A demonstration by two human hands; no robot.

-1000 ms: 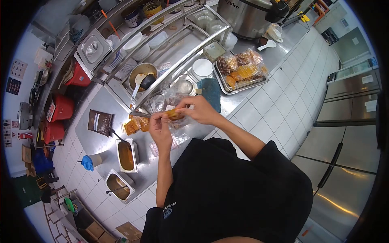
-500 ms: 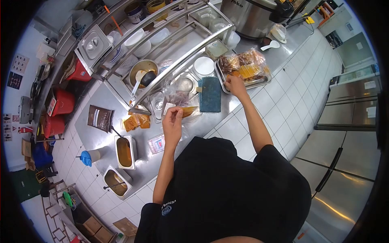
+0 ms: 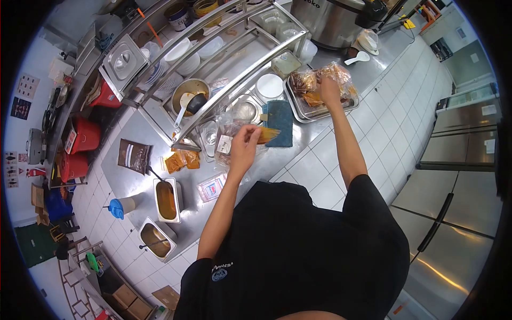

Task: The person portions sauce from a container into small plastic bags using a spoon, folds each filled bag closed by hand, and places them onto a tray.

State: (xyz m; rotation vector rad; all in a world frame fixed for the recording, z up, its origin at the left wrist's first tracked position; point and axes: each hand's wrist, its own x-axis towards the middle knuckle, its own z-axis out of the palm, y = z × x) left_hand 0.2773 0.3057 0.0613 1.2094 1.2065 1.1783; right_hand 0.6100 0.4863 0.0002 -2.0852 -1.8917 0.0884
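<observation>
My left hand (image 3: pixel 244 148) pinches a small clear bag of orange-yellow sauce (image 3: pixel 268 135), held out over the edge of a folded teal cloth (image 3: pixel 279 118). At the metal tray (image 3: pixel 308 118), my right hand (image 3: pixel 328 92) reaches down onto the filled plastic bags (image 3: pixel 311 98), its fingers closed on a bag there. Brown and orange bags are heaped on that tray's rack. Below my left hand lies a packet of clear bags with red print (image 3: pixel 212 186). Several orange sauce bags (image 3: pixel 182 159) rest on the counter, next to a large dark brown bag (image 3: pixel 134 156).
Two metal containers with sauce and ladles (image 3: pixel 167 201) (image 3: pixel 156 240) and a blue-lidded jug (image 3: pixel 120 207) stand at the lower left. A metal shelf frame (image 3: pixel 234 80) crosses the counter, near a pot (image 3: pixel 190 94). A large cooker (image 3: pixel 333 24) stands at the back.
My right hand has left the bag held with my left hand and moved to the tray, then further onto its bags. My left hand has shifted right and up with the sauce bag.
</observation>
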